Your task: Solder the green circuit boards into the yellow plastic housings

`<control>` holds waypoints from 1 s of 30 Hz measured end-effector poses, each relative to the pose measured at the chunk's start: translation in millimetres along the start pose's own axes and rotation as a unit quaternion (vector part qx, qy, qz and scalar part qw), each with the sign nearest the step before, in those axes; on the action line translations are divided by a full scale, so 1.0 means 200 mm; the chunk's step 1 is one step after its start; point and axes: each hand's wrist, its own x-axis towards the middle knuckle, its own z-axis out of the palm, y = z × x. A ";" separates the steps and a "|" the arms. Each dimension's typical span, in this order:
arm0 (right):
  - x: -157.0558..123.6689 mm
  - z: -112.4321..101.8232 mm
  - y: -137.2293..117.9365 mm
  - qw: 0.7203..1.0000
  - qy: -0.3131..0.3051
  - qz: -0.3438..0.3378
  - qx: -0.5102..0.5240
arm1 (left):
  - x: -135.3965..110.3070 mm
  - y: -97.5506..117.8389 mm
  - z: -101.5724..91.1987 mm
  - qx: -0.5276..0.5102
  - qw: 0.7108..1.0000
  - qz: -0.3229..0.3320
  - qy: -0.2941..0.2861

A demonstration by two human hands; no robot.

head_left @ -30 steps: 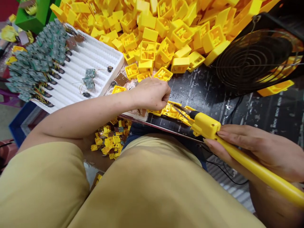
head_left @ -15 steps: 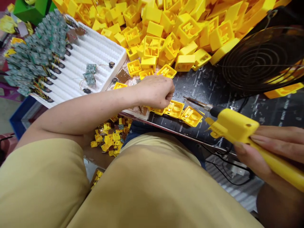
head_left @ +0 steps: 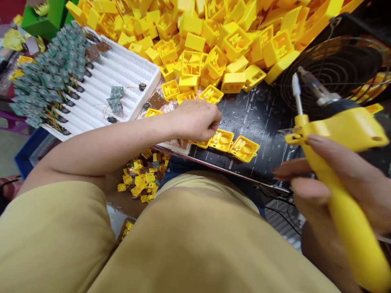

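My left hand (head_left: 198,118) is above the near part of the bench, its fingers curled down and closed beside a row of open yellow plastic cases. Whatever its fingertips hold, if anything, is hidden. Of these cases, one (head_left: 222,140) sits just under the hand and another (head_left: 244,149) to its right. They show small metal parts and a round grille inside. My right hand (head_left: 345,183) is wrapped around a yellow soldering gun (head_left: 351,128), its hot tip and a thin metal tube pointing up and away from me.
A heap of yellow plastic housings (head_left: 195,40) covers the back of the black bench (head_left: 265,118). A white ridged tray (head_left: 122,61) on the left bears many green circuit boards (head_left: 51,69) with wires. A black fan (head_left: 330,69) stands at right. Below lies a box of small yellow parts (head_left: 143,179).
My right hand has raised and turned the soldering gun, its tip swinging from near the row of cases up in front of the fan. My left hand stays almost still.
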 end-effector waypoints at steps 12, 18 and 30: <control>0.12 0.28 0.04 0.995 -0.022 -0.058 0.083 | -0.17 -0.14 -0.09 0.088 0.985 0.112 0.093; 0.13 0.35 0.01 0.995 -0.022 -0.061 0.070 | -0.13 -0.10 0.01 0.063 0.985 0.102 0.121; 0.15 0.40 -0.03 0.997 0.000 -0.071 0.042 | -0.09 -0.10 0.07 -0.051 0.986 0.100 0.124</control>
